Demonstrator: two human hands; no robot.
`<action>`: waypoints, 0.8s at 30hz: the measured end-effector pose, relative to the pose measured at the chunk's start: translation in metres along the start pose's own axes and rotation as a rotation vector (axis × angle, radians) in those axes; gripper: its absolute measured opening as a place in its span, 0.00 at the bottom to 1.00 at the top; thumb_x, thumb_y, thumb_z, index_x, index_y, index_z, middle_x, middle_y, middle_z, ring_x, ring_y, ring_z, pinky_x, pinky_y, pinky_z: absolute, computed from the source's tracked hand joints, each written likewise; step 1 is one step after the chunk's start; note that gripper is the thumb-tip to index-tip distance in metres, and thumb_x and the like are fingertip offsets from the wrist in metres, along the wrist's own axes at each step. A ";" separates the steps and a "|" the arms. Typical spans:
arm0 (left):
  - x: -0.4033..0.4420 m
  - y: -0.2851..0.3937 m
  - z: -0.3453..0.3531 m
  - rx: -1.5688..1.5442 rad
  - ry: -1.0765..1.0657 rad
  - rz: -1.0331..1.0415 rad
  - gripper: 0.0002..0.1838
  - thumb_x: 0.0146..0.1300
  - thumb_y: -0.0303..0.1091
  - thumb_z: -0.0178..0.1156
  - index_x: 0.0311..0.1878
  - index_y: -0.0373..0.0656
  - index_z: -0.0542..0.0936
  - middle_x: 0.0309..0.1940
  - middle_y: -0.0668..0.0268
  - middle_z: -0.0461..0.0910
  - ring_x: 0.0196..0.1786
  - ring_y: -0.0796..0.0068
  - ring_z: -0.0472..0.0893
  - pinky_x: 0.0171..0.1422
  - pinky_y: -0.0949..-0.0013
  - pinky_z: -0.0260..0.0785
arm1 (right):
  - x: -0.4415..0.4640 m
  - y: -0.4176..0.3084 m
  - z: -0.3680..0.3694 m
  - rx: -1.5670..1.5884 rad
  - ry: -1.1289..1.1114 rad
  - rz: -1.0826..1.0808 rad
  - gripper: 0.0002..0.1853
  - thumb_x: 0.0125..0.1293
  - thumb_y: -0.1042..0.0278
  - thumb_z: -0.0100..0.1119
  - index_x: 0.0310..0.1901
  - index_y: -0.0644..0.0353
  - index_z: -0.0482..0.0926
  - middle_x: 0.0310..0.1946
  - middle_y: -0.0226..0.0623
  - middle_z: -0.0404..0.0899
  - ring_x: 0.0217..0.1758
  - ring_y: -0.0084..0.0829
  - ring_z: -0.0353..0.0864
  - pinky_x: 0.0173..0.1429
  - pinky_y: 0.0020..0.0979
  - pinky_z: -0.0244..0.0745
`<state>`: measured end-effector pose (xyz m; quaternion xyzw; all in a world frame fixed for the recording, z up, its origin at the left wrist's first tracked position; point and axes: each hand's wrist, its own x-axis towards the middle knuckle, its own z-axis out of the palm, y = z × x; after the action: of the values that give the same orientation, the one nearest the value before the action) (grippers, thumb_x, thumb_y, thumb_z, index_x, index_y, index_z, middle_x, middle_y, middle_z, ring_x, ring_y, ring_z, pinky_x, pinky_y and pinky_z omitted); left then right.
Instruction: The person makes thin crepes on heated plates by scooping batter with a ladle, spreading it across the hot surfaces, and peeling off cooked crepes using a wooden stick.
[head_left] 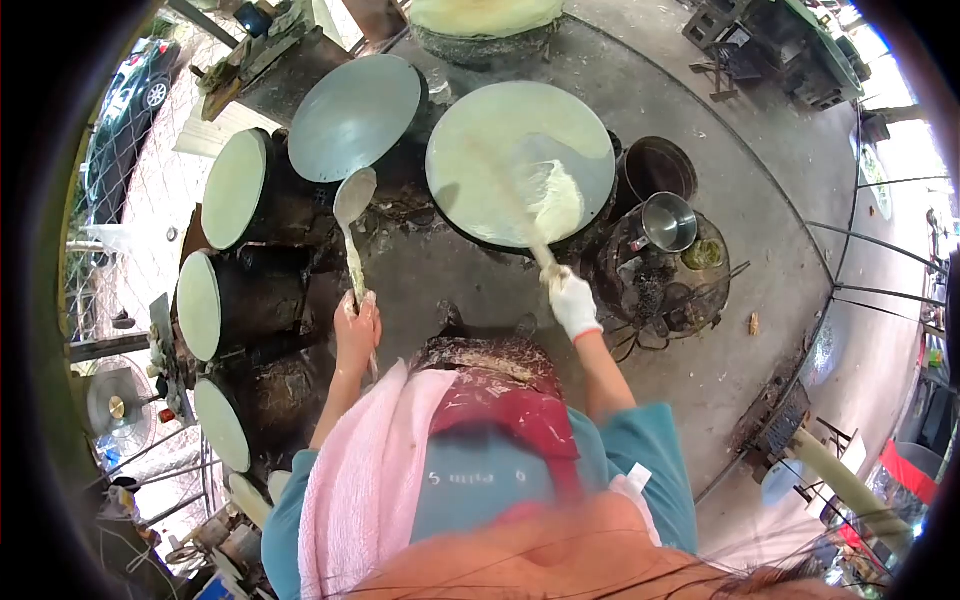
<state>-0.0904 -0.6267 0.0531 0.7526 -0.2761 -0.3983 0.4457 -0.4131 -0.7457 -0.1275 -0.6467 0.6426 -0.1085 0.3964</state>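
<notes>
My bare left hand (357, 328) is wrapped round the handle of a large ladle (355, 197), its bowl raised near a bare round griddle (355, 115). My right hand (573, 303), in a white glove, is closed on a batter-smeared wooden stick (541, 250). Motion blurs the far end of this stick, so its tip cannot be made out. It reaches over another round griddle (450, 200) directly ahead. Pale green batter covers much of that griddle in a thin layer, with a thicker wet patch of batter (558, 203) at its right front.
More griddles with pale green sheets (236, 190) curve along my left. Right of the front griddle stand a dark bucket (660, 168), a metal saucepan (669, 222) and a small bowl (702, 254) on a round stand. A fan (117, 405) is at far left.
</notes>
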 end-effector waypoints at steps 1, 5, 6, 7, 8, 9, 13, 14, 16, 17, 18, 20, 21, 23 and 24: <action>-0.001 0.001 0.002 0.006 0.009 -0.011 0.06 0.69 0.29 0.50 0.36 0.38 0.70 0.18 0.70 0.67 0.10 0.82 0.62 0.14 0.75 0.50 | -0.010 0.000 -0.008 -0.121 -0.031 -0.018 0.22 0.70 0.49 0.43 0.56 0.54 0.73 0.32 0.57 0.80 0.39 0.58 0.80 0.42 0.54 0.73; -0.009 -0.004 0.006 -0.004 0.062 -0.039 0.05 0.69 0.29 0.50 0.36 0.39 0.70 0.18 0.70 0.66 0.11 0.83 0.62 0.14 0.75 0.50 | 0.032 0.015 -0.056 -0.180 0.097 0.162 0.29 0.70 0.48 0.42 0.69 0.48 0.59 0.33 0.57 0.81 0.39 0.57 0.80 0.44 0.53 0.73; -0.012 -0.004 0.006 0.001 0.075 -0.045 0.05 0.69 0.29 0.50 0.36 0.39 0.70 0.18 0.70 0.66 0.11 0.83 0.62 0.14 0.75 0.50 | 0.057 0.021 -0.065 -0.234 0.114 0.161 0.29 0.71 0.47 0.40 0.70 0.48 0.58 0.35 0.57 0.81 0.40 0.56 0.80 0.45 0.52 0.73; -0.015 -0.004 0.006 0.006 0.074 -0.017 0.05 0.69 0.29 0.50 0.35 0.39 0.70 0.18 0.70 0.66 0.11 0.83 0.62 0.14 0.76 0.50 | 0.082 0.017 -0.080 -0.215 0.126 0.153 0.30 0.71 0.46 0.38 0.71 0.48 0.56 0.36 0.58 0.81 0.41 0.55 0.81 0.45 0.51 0.73; -0.019 -0.004 0.007 0.004 0.087 -0.025 0.05 0.69 0.29 0.50 0.35 0.39 0.70 0.18 0.70 0.66 0.11 0.83 0.62 0.14 0.76 0.50 | 0.105 0.011 -0.095 -0.263 0.148 0.136 0.29 0.72 0.46 0.36 0.71 0.48 0.56 0.36 0.56 0.81 0.41 0.54 0.81 0.45 0.51 0.73; -0.022 -0.004 0.007 0.001 0.100 -0.033 0.05 0.69 0.29 0.50 0.35 0.39 0.70 0.18 0.70 0.66 0.11 0.83 0.61 0.14 0.76 0.49 | 0.132 0.009 -0.102 -0.294 0.191 0.106 0.28 0.72 0.47 0.37 0.70 0.50 0.58 0.36 0.55 0.82 0.41 0.54 0.81 0.44 0.50 0.74; -0.027 -0.004 0.007 0.011 0.128 -0.049 0.06 0.69 0.29 0.51 0.35 0.40 0.70 0.18 0.71 0.66 0.11 0.83 0.61 0.13 0.76 0.49 | 0.193 -0.025 -0.117 -0.340 0.331 0.078 0.27 0.69 0.48 0.44 0.65 0.53 0.65 0.32 0.54 0.82 0.37 0.51 0.83 0.42 0.49 0.76; -0.027 -0.005 0.008 0.008 0.129 -0.053 0.06 0.69 0.29 0.51 0.35 0.40 0.70 0.18 0.71 0.66 0.11 0.83 0.61 0.13 0.76 0.49 | 0.194 -0.038 -0.113 -0.322 0.364 0.078 0.26 0.68 0.49 0.46 0.63 0.53 0.67 0.32 0.53 0.82 0.37 0.50 0.83 0.41 0.49 0.76; -0.025 -0.004 0.009 0.010 0.110 -0.029 0.06 0.69 0.30 0.51 0.36 0.39 0.70 0.17 0.71 0.66 0.11 0.83 0.62 0.13 0.77 0.50 | 0.160 -0.059 -0.101 -0.131 0.362 -0.115 0.21 0.66 0.54 0.50 0.57 0.52 0.75 0.38 0.52 0.82 0.40 0.49 0.83 0.44 0.42 0.77; -0.023 -0.001 0.011 0.009 0.094 -0.022 0.06 0.69 0.30 0.51 0.36 0.39 0.70 0.17 0.71 0.66 0.11 0.83 0.62 0.13 0.77 0.50 | 0.147 -0.044 -0.077 0.166 0.406 -0.321 0.22 0.63 0.61 0.55 0.59 0.51 0.75 0.42 0.54 0.81 0.44 0.49 0.82 0.49 0.38 0.77; -0.022 0.001 0.014 0.005 0.078 -0.013 0.06 0.69 0.30 0.51 0.36 0.39 0.70 0.17 0.71 0.66 0.11 0.83 0.62 0.13 0.77 0.50 | 0.117 -0.041 -0.068 0.386 0.371 -0.371 0.25 0.60 0.70 0.60 0.61 0.54 0.74 0.48 0.53 0.80 0.50 0.44 0.82 0.55 0.33 0.75; -0.018 0.008 0.021 -0.016 0.050 -0.008 0.06 0.70 0.30 0.51 0.36 0.39 0.70 0.17 0.71 0.66 0.11 0.83 0.62 0.13 0.76 0.50 | 0.060 -0.023 -0.057 0.788 0.262 -0.258 0.26 0.60 0.77 0.61 0.62 0.67 0.70 0.61 0.44 0.74 0.61 0.29 0.76 0.62 0.27 0.70; -0.016 0.012 0.024 -0.009 0.033 -0.001 0.06 0.70 0.30 0.51 0.37 0.39 0.71 0.17 0.71 0.66 0.11 0.83 0.62 0.14 0.76 0.50 | 0.026 -0.027 -0.064 0.864 0.363 -0.197 0.26 0.64 0.77 0.59 0.63 0.70 0.68 0.64 0.42 0.71 0.64 0.26 0.72 0.64 0.26 0.68; -0.013 0.016 0.033 0.002 0.000 0.022 0.06 0.70 0.30 0.52 0.37 0.39 0.71 0.17 0.71 0.67 0.11 0.84 0.62 0.14 0.76 0.50 | -0.001 0.016 -0.022 1.213 0.484 0.010 0.26 0.68 0.72 0.58 0.66 0.65 0.66 0.58 0.37 0.75 0.53 0.19 0.74 0.56 0.21 0.73; -0.010 0.018 0.038 0.000 -0.021 0.032 0.06 0.70 0.30 0.52 0.37 0.39 0.71 0.17 0.71 0.67 0.11 0.84 0.62 0.14 0.76 0.50 | -0.011 0.037 -0.004 1.180 0.341 0.117 0.24 0.68 0.70 0.59 0.65 0.58 0.70 0.39 0.27 0.78 0.34 0.12 0.73 0.36 0.17 0.73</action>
<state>-0.1285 -0.6444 0.0615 0.7439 -0.2926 -0.3990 0.4492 -0.4453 -0.7322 -0.1449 -0.2556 0.5629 -0.5257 0.5843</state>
